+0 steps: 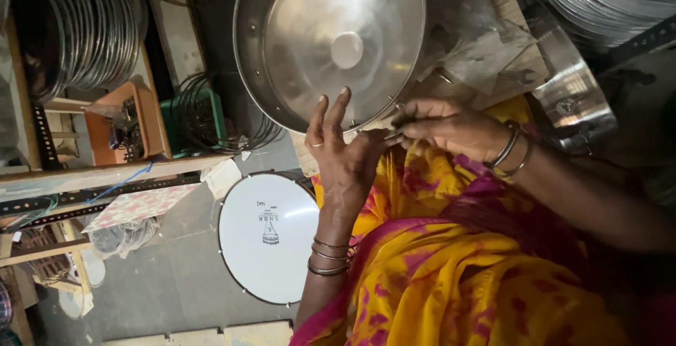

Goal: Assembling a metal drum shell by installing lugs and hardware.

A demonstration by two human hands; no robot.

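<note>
Left hand fingers are spread open, pressed flat on the rim of the shiny metal drum shell at upper centre of the frame. Right hand fingers are pinched on a small thin tool, too small to be identified, at the shell's lower rim. Rim fitting is judged in hand; steady bracing is needed next. A white-headed drum is seen lower centre on the floor.
</note>
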